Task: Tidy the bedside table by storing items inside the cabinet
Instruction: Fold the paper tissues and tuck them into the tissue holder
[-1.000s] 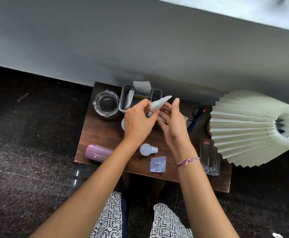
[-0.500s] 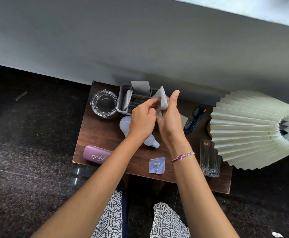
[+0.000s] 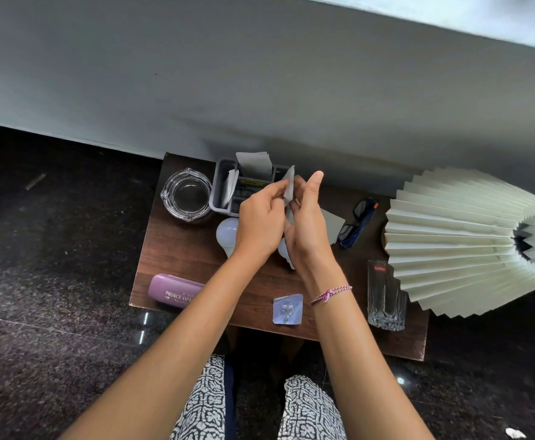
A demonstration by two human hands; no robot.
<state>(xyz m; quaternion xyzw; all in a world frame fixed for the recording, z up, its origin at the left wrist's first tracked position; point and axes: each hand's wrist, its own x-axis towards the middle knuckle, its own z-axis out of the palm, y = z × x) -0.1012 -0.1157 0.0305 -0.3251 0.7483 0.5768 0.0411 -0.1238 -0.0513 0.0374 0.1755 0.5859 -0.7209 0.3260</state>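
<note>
Pinching folded paper (image 3: 289, 185) in both grips, left hand (image 3: 260, 223), right hand (image 3: 307, 227), bulb (image 3: 226, 231) half-hidden beneath, tray (image 3: 217, 192) behind.

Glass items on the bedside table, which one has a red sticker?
The tall drinking glass at the front right, beside the pleated lampshade; it carries a red label near its rim. The round glass bowl at the back left has none.

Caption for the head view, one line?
Left hand and right hand hold a small white paper above a dark wooden bedside table.
</note>
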